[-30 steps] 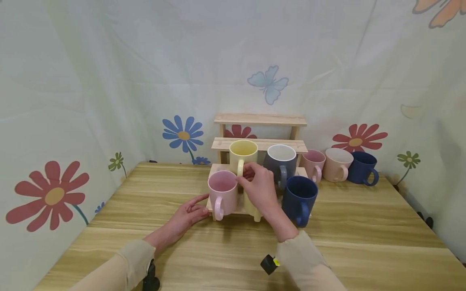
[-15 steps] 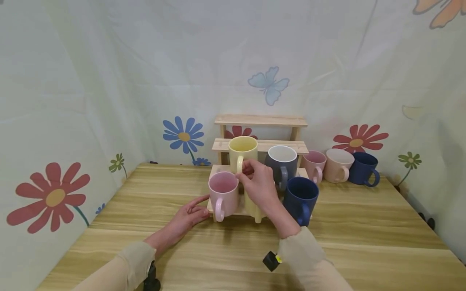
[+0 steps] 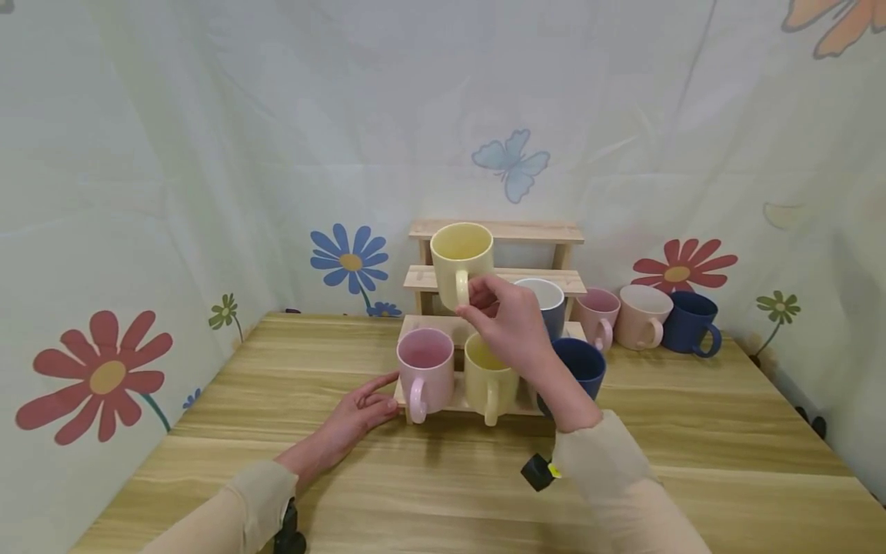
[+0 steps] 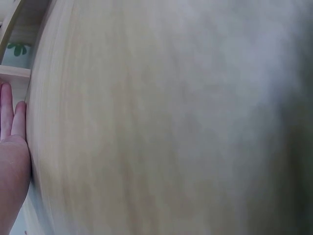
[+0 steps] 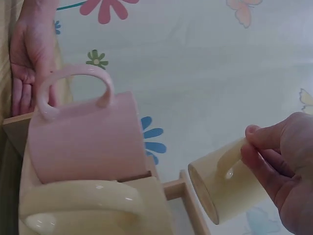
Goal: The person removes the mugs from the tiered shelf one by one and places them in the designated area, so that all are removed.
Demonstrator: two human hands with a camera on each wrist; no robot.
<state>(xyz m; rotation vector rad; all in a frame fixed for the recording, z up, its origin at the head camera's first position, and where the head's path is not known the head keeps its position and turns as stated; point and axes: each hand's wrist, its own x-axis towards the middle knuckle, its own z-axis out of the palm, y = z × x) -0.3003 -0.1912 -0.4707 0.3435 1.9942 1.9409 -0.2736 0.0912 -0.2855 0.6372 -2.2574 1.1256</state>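
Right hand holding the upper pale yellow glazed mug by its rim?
No, the right hand pinches that yellow mug by its handle.

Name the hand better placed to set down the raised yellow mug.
Probably the right hand: it pinches that mug by its handle, while the left hand rests low at the left end of the rack.

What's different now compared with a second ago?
The right hand has raised a yellow mug upward, so it now hangs in front of the higher shelves of the rack. The hand already had its handle; nothing was let go. The lower yellow mug now shows more fully. The left hand stayed at the rack's edge, and the pink mug stayed put.
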